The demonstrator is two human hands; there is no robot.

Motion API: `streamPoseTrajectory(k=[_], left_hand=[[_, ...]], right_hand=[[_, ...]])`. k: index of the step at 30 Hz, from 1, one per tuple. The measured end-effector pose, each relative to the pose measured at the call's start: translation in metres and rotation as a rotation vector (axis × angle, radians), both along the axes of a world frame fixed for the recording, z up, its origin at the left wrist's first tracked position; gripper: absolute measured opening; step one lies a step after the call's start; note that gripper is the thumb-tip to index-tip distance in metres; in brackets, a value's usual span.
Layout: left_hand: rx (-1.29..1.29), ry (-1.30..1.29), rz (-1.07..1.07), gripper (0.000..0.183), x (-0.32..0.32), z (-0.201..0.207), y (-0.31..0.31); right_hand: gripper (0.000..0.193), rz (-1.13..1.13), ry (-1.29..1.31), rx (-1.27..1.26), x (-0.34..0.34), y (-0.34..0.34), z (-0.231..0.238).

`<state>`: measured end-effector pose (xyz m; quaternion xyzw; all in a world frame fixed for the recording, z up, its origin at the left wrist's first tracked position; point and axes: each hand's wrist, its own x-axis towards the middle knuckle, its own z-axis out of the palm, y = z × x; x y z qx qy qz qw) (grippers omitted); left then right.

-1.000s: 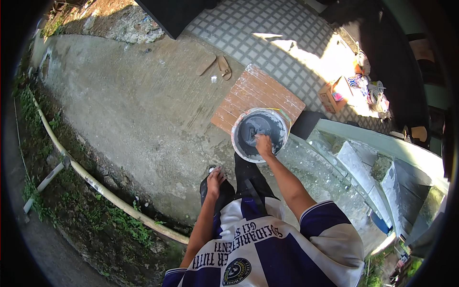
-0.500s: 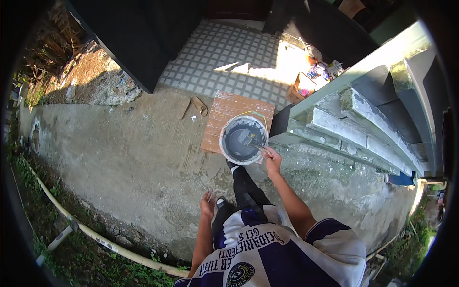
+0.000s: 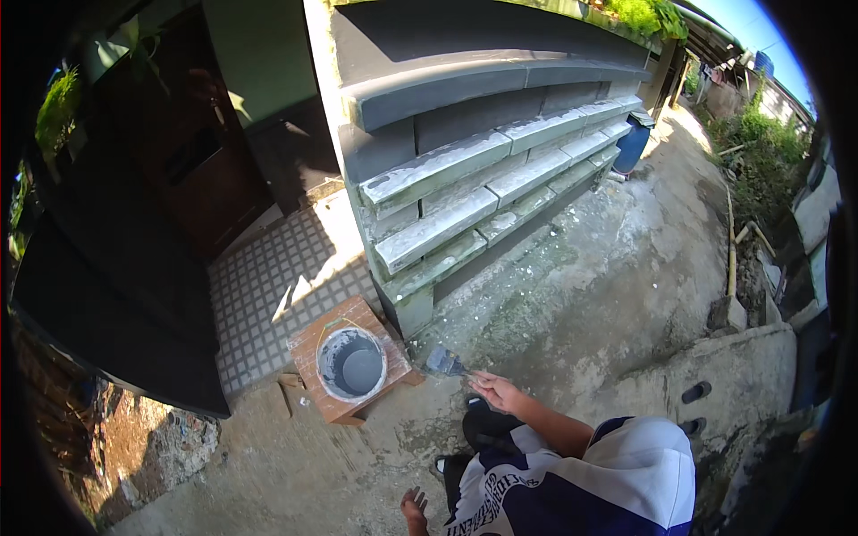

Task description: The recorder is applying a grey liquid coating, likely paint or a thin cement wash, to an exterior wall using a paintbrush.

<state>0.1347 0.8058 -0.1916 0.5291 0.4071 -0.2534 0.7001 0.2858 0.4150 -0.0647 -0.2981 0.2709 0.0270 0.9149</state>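
Lettering crosses the shirt; the right hand holds a brush.

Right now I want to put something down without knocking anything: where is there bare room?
Bare concrete lies right of the brush, between the stepped ledges and the right hand. Another free patch lies between the stool and the left hand. The stool is crowded: the bucket covers most of its top, and slippers lie beside it.

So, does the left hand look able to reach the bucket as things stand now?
Probably yes, perhaps with a step or lean: the left hand looks empty, the bucket stands uncovered on a low wooden table, and nothing appears to block the way between them.
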Motion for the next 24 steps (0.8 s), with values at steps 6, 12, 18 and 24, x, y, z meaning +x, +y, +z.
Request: streamPoseTrajectory(k=[6,12,18,24], left_hand=[[0.009,-0.067,-0.128,0.047,0.047,0.002,-0.029],[-0.013,-0.282,-0.565,0.056,0.086,-0.018,-0.115],[0.025,-0.137,-0.318,0.043,0.139,0.005,-0.304],[0.017,-0.296,-0.461,0.032,0.133,0.019,-0.541]], right_hand=[[0.039,-0.225,0.039,0.041,-0.077,-0.072,0.004],[0.038,-0.455,-0.011,0.112,-0.152,-0.174,-0.003],[0.044,-0.484,-0.063,0.16,-0.236,-0.303,0.01],[0.057,-0.355,-0.103,0.095,-0.285,-0.441,0.03]])
